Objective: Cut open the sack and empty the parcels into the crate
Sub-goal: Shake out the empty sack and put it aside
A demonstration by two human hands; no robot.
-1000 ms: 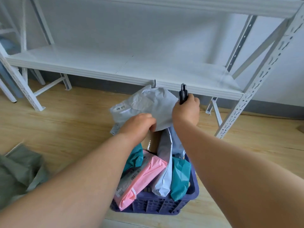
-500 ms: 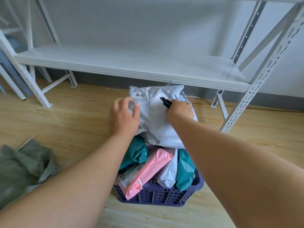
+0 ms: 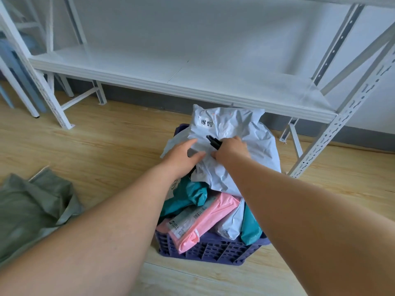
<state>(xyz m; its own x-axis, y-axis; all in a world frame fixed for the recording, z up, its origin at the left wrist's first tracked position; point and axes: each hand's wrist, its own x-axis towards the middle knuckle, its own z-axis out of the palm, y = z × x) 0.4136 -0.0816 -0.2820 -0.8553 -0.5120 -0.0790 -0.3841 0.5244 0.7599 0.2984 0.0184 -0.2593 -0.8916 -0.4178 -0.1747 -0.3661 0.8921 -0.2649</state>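
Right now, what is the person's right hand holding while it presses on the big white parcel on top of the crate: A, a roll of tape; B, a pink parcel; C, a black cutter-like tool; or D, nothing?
C: the right hand is closed around a black tool whose tip sticks out over the white parcel.

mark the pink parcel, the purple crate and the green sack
pink parcel (image 3: 215,216): head view, on the bare pink plastic right of its label.
purple crate (image 3: 213,249): head view, on the near latticed wall.
green sack (image 3: 32,208): head view, on the crumpled fabric lying on the floor, left of the crate.
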